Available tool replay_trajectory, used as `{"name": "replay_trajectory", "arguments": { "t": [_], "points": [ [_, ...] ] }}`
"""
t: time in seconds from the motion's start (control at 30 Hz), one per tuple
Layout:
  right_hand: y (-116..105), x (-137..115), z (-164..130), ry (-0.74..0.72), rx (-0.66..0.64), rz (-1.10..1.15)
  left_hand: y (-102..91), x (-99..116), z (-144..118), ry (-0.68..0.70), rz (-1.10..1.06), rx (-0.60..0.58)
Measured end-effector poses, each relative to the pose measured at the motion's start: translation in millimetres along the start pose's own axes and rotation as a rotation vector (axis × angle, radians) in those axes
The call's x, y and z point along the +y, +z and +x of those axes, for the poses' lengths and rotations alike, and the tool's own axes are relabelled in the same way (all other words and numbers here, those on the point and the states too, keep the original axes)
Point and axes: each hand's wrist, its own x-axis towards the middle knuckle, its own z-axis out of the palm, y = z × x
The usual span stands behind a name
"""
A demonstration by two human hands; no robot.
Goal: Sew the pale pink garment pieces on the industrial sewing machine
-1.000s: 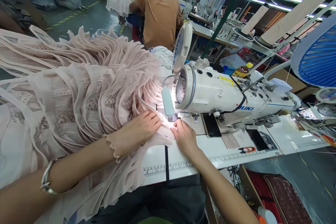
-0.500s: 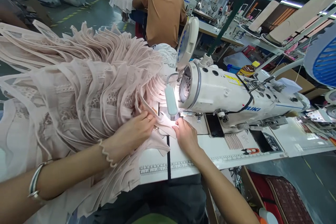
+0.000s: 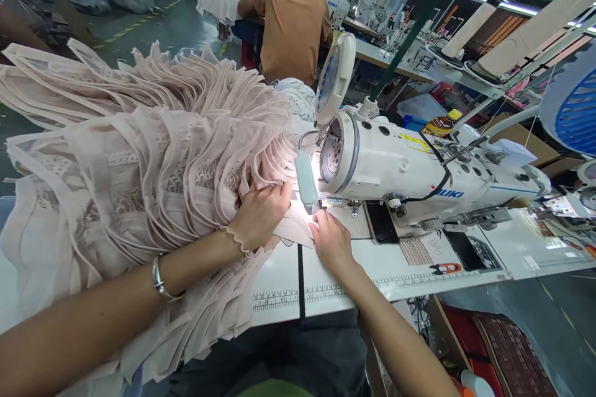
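A white JUKI sewing machine [image 3: 395,158] stands on the table, its lit needle area partly hidden behind a pale green guard [image 3: 306,178]. Just in front of the needle, my right hand [image 3: 331,239] pinches the edge of a pale pink fabric piece [image 3: 298,227]. My left hand [image 3: 264,211] is closed on the fabric to the left of the guard, knuckles up; which fold it grips is partly hidden. Beneath and beyond my left forearm spreads a big heap of pale pink lace-panelled garments [image 3: 153,155], layered in many folds.
On the table lie a dark phone [image 3: 382,221], orange-handled thread snips [image 3: 446,268] and a printed ruler strip [image 3: 326,291] along the front edge. A blue fan [image 3: 570,105] stands at right. A person in a brown shirt [image 3: 293,18] sits ahead, beyond the machine.
My left hand has moved up and to the right, nearer the green guard, and its forearm has shifted right along the fabric. My right hand stays at the needle area.
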Motion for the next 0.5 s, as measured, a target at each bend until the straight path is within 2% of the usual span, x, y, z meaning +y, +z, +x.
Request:
{"name": "replay_trajectory", "arguments": {
  "t": [0.1, 0.13, 0.17, 0.2, 0.27, 0.37, 0.43, 0.5],
  "points": [
    [-1.0, -0.3, 0.2, 0.004, -0.006, 0.004, 12.6, -6.1, -11.0, 0.195, 0.033, 0.374],
    [-1.1, -0.4, 0.1, 0.003, -0.005, 0.006, 16.9, -7.6, -15.4, 0.277, 0.032, 0.45],
    [-0.9, -0.4, 0.1, 0.002, -0.002, 0.006, 20.5, -8.5, -19.9, 0.351, 0.019, 0.479],
    [-0.6, -0.5, 0.0, -0.001, 0.0, 0.006, 23.1, -8.6, -24.0, 0.398, 0.008, 0.469],
    [0.1, -0.6, -0.1, -0.005, 0.005, 0.003, 24.1, -7.0, -30.5, 0.412, 0.015, 0.376],
    [1.1, -1.0, 0.0, 0.0, 0.01, 0.001, 17.6, -3.6, -34.4, 0.308, 0.088, 0.217],
    [1.5, -1.1, 0.2, 0.004, 0.009, 0.004, 13.5, -4.4, -33.4, 0.243, 0.081, 0.164],
    [1.8, -1.0, 0.5, 0.002, 0.009, 0.004, 14.4, -9.1, -30.5, 0.256, -0.009, 0.135]
  ]
}}
